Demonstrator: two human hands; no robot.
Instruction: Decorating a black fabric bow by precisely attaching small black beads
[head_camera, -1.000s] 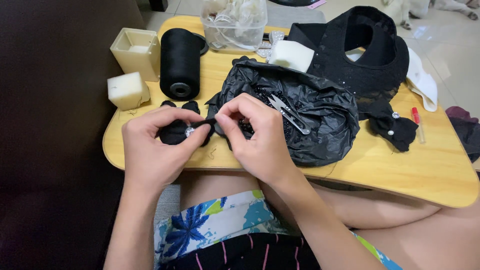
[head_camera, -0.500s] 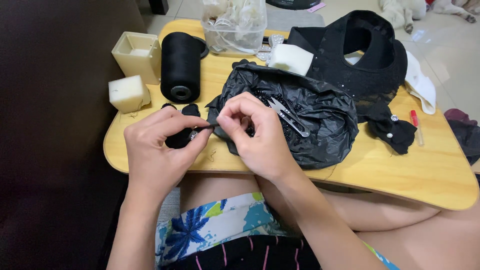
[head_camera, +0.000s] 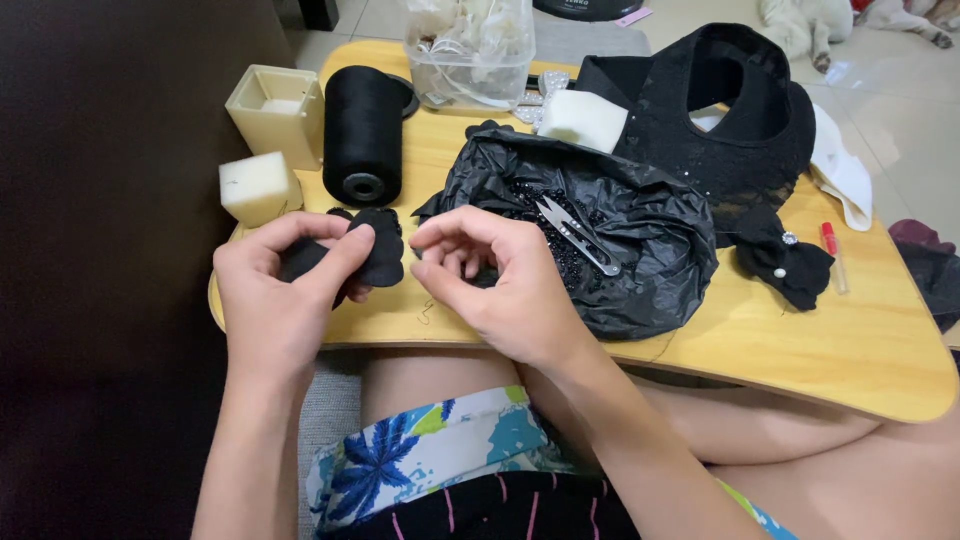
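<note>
Clearly, a small black fabric flower (head_camera: 365, 250) is pinched in the left hand (head_camera: 275, 300), thumb on its face and fingers behind, just above the near left edge of the bench (head_camera: 800, 350). The right hand (head_camera: 500, 285) is closed in a fine pinch just beside the flower, fingertips drawn together as if on a needle or thread; what is held is too small to be told. A thin thread is seen lying on the bench below the two hands.

The flower is judged light, soft and limp, with layered petals that crush easily, so it is best gripped at its centre or by a folded edge rather than by a single petal. Anything fine held by the right hand is likely slippery and easily dropped.

Behind the hands, a black plastic bag (head_camera: 620, 250) is spread open in the middle of the bench, with small black beads and a metal thread snip (head_camera: 575, 232) lying in it. A black thread cone (head_camera: 362, 135) stands near the far left corner, with a cream box (head_camera: 275, 110) and a foam block (head_camera: 258, 187) beside it. A black lace collar (head_camera: 730, 130) and a black bow (head_camera: 785, 262) are laid toward the right side.
</note>
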